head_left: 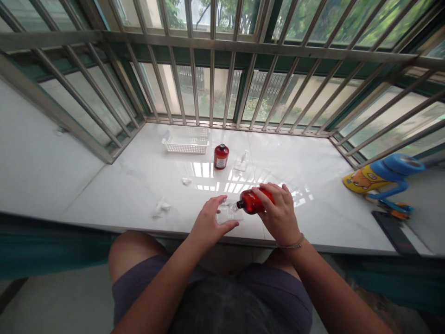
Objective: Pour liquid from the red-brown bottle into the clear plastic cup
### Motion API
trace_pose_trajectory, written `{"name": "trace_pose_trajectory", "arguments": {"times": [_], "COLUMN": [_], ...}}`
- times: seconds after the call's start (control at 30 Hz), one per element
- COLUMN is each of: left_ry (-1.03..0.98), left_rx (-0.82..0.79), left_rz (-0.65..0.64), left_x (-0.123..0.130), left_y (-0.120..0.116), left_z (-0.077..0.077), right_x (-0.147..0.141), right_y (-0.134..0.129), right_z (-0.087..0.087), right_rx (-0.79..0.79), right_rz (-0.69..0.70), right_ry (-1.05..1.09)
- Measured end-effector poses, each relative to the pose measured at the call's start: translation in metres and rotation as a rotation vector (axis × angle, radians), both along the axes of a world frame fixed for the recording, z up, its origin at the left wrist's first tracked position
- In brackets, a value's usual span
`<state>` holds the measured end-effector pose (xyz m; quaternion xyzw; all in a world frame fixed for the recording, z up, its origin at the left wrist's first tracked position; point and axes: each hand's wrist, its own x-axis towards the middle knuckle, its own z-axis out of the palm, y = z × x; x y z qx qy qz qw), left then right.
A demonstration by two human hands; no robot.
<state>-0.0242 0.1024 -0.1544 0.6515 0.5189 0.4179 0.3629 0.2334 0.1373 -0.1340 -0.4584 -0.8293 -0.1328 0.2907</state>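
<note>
**Dark shorts (283, 290) below, red bottle (252, 202) held on its side**

Bare knees (134, 253) sit just under the edge of the white marble surface (330, 218). Right grip (280, 213) is closed around the red bottle, whose long axis lies nearly level, its dark neck pointing left, toward the left grip (210, 222). Left grip stands open, fingers spread, beside a clear plastic tray (227, 212); whether they touch it is hard to tell. The neck sits just over the tray's edge, with nothing between them.

Ahead of the left grip lie a crumpled tissue (162, 207) and a white scrap (186, 181). Farther on are an upright red bottle (221, 157) and a white plastic basket (186, 141). Right of the right grip lie a dark phone (392, 232) and a blue and yellow plastic object (385, 174).
</note>
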Motion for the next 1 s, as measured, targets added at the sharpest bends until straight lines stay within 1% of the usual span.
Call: {"name": "trace_pose_trajectory", "arguments": {"times": [1.0], "left_ry": [-0.025], "left_rx": [-0.012], "left_rz": [0.001], "left_x": [0.0018], "left_y": [-0.0006], "left_z": [-0.0037], "right_x": [0.0024], "right_y": [-0.0016], "right_z": [0.0012], "right_rx": [0.020], "right_rz": [0.006], "right_ry": [-0.039]}}
